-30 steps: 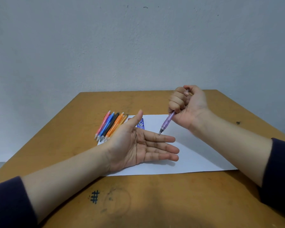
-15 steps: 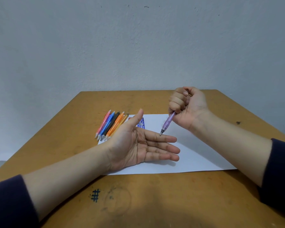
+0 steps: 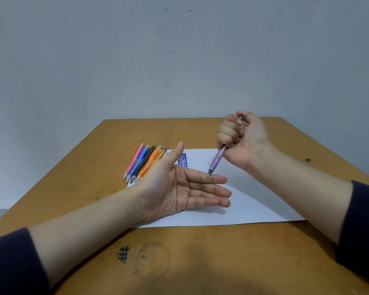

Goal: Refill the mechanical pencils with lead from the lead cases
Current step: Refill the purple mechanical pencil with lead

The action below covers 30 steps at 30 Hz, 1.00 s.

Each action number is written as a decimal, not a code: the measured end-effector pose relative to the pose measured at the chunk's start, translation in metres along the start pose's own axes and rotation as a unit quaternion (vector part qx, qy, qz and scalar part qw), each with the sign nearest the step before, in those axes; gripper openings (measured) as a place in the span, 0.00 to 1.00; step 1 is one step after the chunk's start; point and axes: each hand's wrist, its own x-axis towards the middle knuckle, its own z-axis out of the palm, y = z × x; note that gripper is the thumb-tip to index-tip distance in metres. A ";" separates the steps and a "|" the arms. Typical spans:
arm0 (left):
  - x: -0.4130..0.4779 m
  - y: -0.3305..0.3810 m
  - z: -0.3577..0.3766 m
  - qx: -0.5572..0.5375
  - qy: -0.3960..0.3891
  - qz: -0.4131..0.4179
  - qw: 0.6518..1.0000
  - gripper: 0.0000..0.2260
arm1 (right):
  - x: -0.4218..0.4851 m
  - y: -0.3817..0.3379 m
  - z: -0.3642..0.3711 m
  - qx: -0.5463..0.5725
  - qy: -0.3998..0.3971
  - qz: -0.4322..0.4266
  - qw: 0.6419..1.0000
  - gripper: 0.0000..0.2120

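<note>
We clench right grip [image 3: 241, 141] round purple pencil [image 3: 216, 160], tip down at index finger of left grip [image 3: 179, 188], flat and released. Likely lead check. Next: reach lead case [image 3: 183, 160] on paper [image 3: 254, 199], behind left thumb.

Plain room; scuffed wooden desk [image 3: 200, 262], bare wall [image 3: 179, 60]

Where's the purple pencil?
In the head view, right of centre: the right hand grips the purple pencil, tip down over the open left hand.
</note>
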 end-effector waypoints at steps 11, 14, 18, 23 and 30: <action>0.000 0.000 0.003 0.019 0.054 0.022 0.998 0.26 | -0.001 0.002 -0.001 -0.016 -0.041 0.031 0.999 0.20; 0.001 -0.001 0.003 0.043 0.069 0.026 0.996 0.17 | -0.001 0.005 0.001 -0.023 -0.055 0.035 0.998 0.21; 0.001 -0.002 0.000 0.060 0.074 0.056 0.994 0.13 | 0.002 0.010 0.004 -0.054 -0.054 0.019 0.997 0.22; 0.003 -0.001 -0.003 0.045 0.114 0.117 0.986 0.11 | 0.001 0.012 0.003 -0.202 -0.038 -0.003 0.979 0.13; 0.004 0.002 -0.007 0.028 0.133 0.164 0.977 0.10 | -0.007 0.013 -0.002 -0.349 -0.081 -0.022 0.933 0.17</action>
